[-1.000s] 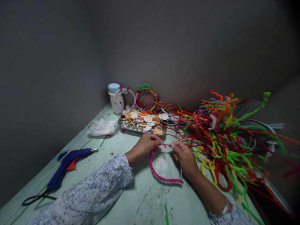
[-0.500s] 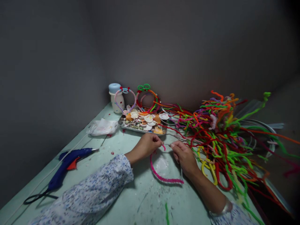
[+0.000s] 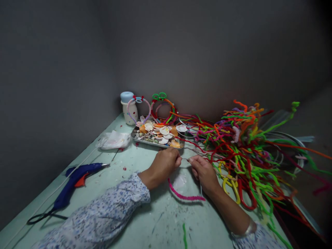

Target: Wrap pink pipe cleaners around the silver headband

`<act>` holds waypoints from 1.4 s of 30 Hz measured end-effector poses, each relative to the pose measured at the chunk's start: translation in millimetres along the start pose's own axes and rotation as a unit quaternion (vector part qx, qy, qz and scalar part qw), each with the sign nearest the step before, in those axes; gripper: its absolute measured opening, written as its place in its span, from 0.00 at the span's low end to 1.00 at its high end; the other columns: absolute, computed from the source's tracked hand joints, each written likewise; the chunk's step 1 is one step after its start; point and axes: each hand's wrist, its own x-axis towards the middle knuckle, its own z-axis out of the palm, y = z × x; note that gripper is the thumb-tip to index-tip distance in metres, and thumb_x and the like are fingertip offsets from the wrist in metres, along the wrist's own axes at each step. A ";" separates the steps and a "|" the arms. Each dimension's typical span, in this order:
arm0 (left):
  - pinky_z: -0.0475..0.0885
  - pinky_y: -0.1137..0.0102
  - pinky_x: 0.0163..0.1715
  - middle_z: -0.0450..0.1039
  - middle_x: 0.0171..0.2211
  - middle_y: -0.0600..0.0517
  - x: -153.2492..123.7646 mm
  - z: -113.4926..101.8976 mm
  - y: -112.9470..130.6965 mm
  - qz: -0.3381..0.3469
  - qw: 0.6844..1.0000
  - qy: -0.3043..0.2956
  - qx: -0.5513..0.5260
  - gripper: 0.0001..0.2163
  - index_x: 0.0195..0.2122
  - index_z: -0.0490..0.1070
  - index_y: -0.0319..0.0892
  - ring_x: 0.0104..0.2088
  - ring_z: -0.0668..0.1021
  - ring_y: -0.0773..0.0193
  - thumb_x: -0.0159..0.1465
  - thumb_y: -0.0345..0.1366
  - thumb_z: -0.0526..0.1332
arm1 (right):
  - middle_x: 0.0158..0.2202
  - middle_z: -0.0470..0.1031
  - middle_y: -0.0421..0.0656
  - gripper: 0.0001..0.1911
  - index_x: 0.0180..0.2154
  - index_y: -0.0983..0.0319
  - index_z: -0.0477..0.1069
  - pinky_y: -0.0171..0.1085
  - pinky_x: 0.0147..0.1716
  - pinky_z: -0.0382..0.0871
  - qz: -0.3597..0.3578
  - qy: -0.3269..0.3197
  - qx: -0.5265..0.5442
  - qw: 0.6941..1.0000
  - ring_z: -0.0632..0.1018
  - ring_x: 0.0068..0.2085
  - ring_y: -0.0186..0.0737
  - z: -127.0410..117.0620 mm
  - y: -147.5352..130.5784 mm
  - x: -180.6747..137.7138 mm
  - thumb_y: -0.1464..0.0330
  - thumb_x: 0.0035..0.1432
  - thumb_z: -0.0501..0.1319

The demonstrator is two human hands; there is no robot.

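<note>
Between my hands is a thin, pale hoop point(image 3: 201, 190), its lower left part wrapped in bright pink pipe cleaner point(image 3: 185, 197). My left hand point(image 3: 166, 166) is closed on the hoop's upper left side, palm turned down, its fingers mostly hidden. My right hand point(image 3: 204, 173) pinches the hoop at the upper right between thumb and forefinger. A short bare stretch shows between the two hands. The right side of the hoop runs down bare from my right hand to the end of the pink wrapping.
Behind my hands stands a metal tray point(image 3: 145, 141) of shells, with finished pipe-cleaner hoops point(image 3: 138, 100) and a white jar point(image 3: 131, 114) nearby. A blue glue gun point(image 3: 70, 186) and plastic bag point(image 3: 115, 140) lie left. Tangled pipe cleaners point(image 3: 238, 138) and scissors point(image 3: 246, 197) lie right.
My left hand has rolled over, palm down, and now covers the pink tail that hung by its fingers. The hoop's lower part has shifted slightly right. My right hand has barely moved.
</note>
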 end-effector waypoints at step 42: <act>0.59 0.73 0.16 0.64 0.16 0.54 9.2 0.7 -9.3 -0.342 0.821 -0.139 -0.435 0.17 0.24 0.68 0.38 0.14 0.65 0.70 0.60 0.47 0.56 | 0.12 0.56 0.30 0.14 0.28 0.61 0.64 0.28 0.13 0.46 -0.003 0.011 0.010 1.000 0.55 0.14 0.26 -1.3 0.1 0.1 0.57 0.56 0.59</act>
